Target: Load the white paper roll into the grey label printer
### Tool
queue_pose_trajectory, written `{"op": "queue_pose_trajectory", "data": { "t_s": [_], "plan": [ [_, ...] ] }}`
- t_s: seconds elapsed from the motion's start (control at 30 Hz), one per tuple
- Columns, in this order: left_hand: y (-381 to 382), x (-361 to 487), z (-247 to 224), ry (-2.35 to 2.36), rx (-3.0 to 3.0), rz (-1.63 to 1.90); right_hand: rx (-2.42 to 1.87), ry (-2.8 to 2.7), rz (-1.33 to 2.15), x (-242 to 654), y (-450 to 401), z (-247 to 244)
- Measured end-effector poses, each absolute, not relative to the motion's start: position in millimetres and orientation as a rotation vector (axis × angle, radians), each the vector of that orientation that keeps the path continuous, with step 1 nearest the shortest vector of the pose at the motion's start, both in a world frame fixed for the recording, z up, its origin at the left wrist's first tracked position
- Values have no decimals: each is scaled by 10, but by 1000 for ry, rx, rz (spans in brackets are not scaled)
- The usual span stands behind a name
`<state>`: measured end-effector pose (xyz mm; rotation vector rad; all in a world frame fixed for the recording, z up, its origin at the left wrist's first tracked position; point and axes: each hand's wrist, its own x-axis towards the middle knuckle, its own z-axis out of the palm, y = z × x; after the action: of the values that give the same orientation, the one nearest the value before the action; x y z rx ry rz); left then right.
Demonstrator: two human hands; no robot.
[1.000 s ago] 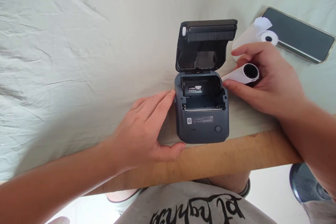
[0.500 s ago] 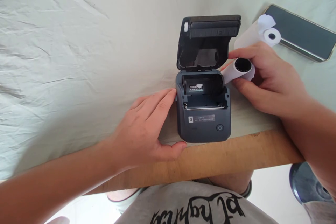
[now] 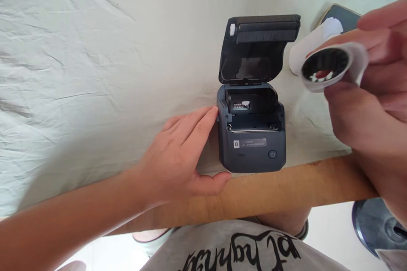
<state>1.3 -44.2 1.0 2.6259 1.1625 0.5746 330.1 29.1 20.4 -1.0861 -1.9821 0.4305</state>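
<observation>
A dark portable printer [image 3: 253, 150] stands near the table's front edge, its lid [image 3: 259, 51] raised and its paper bay showing nothing inside but a label. My left hand [image 3: 182, 159] rests beside it, thumb spread from the fingers, fingertips touching the printer's left side and thumb tip near its front corner. Up at the right, my right hand [image 3: 375, 80] holds a white paper roll [image 3: 354, 65], slightly blurred, its wide black core facing left. Behind it a second white paper roll [image 3: 302, 53] lies on the cloth, partly covered by the hand.
A phone [image 3: 345, 12] lies at the back right, partly hidden by my right hand. Pale wrinkled cloth [image 3: 111, 72] covers the table up to its bare wooden front edge [image 3: 254, 190]. Below at the right is a dark round object [image 3: 372, 228].
My right hand has lifted the paper roll away from the printer's right side, up and to the right. My left hand keeps its place beside the printer. The whole view has shifted slightly.
</observation>
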Motion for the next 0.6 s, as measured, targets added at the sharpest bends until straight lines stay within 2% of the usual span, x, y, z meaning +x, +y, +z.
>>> {"op": "queue_pose_trajectory", "data": {
  "t_s": [0.17,0.33,0.47,0.6],
  "plan": [
    [-441,9,13,1142,2617,591,-1048,-2232,396,3005,249,406],
    [-447,1,14,1154,2597,589,-879,-2332,262,2829,258,359],
    [-463,3,6,1148,2580,614,-917,-2293,333,2861,251,294],
    [-460,9,-1,1157,2574,622,-664,-2353,388,2938,257,280]
  ]
}}
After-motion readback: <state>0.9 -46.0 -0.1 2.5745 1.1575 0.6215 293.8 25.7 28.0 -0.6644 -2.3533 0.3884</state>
